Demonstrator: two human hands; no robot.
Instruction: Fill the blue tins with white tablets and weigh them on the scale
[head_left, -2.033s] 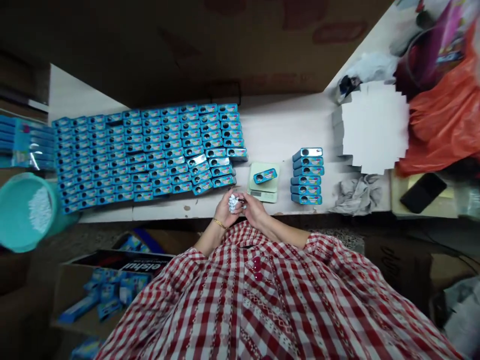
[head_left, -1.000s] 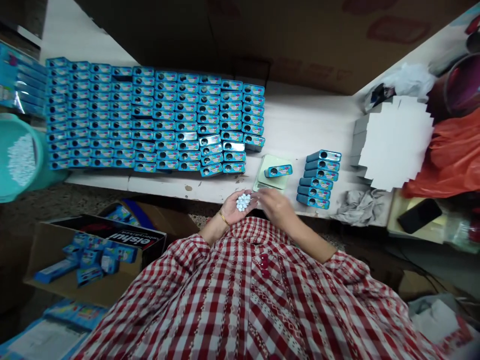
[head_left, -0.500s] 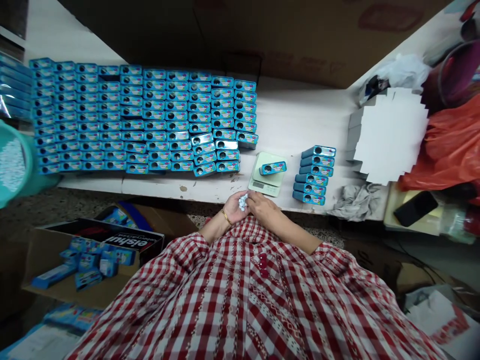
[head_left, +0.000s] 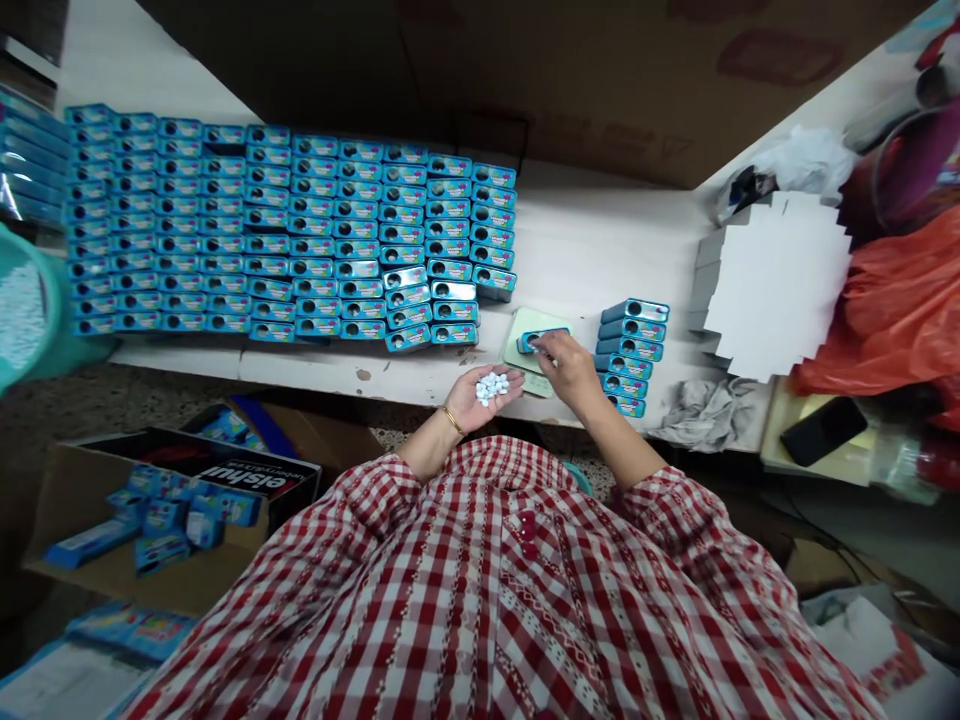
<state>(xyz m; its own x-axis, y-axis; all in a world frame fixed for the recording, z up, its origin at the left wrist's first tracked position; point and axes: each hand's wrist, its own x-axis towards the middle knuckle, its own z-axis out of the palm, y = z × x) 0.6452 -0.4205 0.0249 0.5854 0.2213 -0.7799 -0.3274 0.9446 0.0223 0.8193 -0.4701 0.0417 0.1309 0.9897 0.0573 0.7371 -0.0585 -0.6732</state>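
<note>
My left hand [head_left: 480,400] lies palm up and slightly cupped at the table's front edge, with a heap of small pale blue candies [head_left: 491,388] in it. A gold bangle circles that wrist. My right hand [head_left: 566,365] reaches over the small pale green scale [head_left: 512,352], its fingertips pinched together at the round dark opening of a blue tin [head_left: 523,340] lying there. What the fingertips hold is too small to make out. Just right of this hand stands a short column of similar blue tins [head_left: 634,330], partly hidden by my forearm.
Rows of blue tins [head_left: 292,235] cover the table's left side. A turquoise bucket [head_left: 56,310] of pale candies is at far left. White boxes [head_left: 780,280], crumpled cloth [head_left: 705,415] and a phone [head_left: 825,430] lie right. A large cardboard box [head_left: 585,80] stands behind; an open carton [head_left: 247,560] is below left.
My right hand has left the candies in my left palm and moved up and right to the tin on the scale. The left hand has opened out flatter, showing the heap.
</note>
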